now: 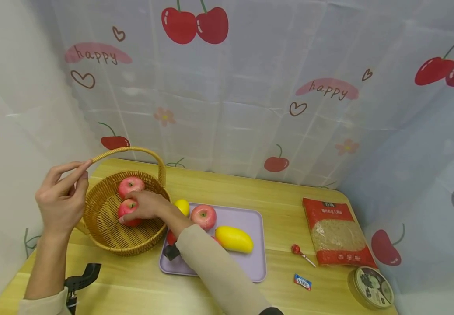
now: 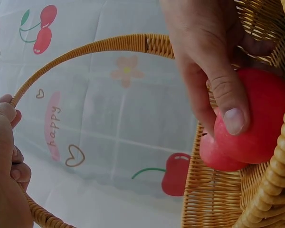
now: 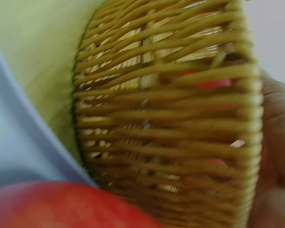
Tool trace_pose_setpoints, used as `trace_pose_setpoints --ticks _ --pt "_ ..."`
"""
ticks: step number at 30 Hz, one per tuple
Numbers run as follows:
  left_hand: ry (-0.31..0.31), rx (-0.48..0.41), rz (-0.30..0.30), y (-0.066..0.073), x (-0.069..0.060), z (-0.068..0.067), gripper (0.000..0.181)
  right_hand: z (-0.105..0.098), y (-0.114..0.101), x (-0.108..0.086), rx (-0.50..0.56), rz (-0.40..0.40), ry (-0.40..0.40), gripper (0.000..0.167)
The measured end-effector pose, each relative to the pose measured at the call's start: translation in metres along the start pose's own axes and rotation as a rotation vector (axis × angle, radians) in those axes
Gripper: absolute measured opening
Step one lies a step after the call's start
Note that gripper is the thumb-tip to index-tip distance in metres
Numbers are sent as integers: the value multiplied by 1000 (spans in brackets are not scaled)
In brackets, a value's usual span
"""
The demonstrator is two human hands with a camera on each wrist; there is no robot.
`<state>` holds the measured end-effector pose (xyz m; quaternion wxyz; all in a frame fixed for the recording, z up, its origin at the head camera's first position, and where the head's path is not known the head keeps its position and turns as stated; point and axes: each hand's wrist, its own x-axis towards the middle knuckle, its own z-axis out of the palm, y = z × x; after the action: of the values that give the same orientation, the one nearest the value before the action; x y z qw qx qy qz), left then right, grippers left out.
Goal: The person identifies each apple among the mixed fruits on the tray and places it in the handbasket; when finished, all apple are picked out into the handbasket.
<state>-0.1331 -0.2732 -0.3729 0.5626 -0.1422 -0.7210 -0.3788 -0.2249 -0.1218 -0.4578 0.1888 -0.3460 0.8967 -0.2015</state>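
Observation:
My left hand point(image 1: 59, 199) pinches the arched handle point(image 1: 161, 168) of a round wicker basket point(image 1: 97, 216) between thumb and fingers. Inside that basket, my right hand point(image 1: 146, 204) grips a red apple point(image 1: 126, 206), with the thumb over its near side in the left wrist view. Behind it lies a second pinkish-red apple point(image 1: 131, 184). The basket's woven side point(image 3: 166, 109) hides most of the held apple in the right wrist view. On a lilac tray point(image 1: 252, 272), partly under my right forearm, are an apple point(image 1: 203, 216), a yellow mango point(image 1: 234, 239) and a lemon point(image 1: 182, 206).
Other red fruit on the tray is mostly covered by my forearm. To the right lie a lollipop point(image 1: 295, 249), a small blue wrapped candy point(image 1: 302, 282), a red food bag point(image 1: 337, 232) and a round tin point(image 1: 373, 286). A printed curtain point(image 1: 227, 131) encloses the table.

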Motion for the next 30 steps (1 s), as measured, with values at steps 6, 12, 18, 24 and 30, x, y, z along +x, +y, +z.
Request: trace_pose_setpoints --ticks 6,12,18,24,30 --pt "-9 1 -5 -6 -2 -1 19 -1 -11 0 50 -3 -24 73" --pt "-3 -8 -5 -5 -2 0 19 2 -22 4 106 52 -5 67" --pt "13 -6 -13 1 0 -1 19 8 -31 9 187 61 49 65" --pt "17 -13 -11 -6 -2 -1 19 16 -39 14 312 108 100 58" --pt "16 -15 -5 -11 -5 -1 18 20 -46 19 242 143 140 51"
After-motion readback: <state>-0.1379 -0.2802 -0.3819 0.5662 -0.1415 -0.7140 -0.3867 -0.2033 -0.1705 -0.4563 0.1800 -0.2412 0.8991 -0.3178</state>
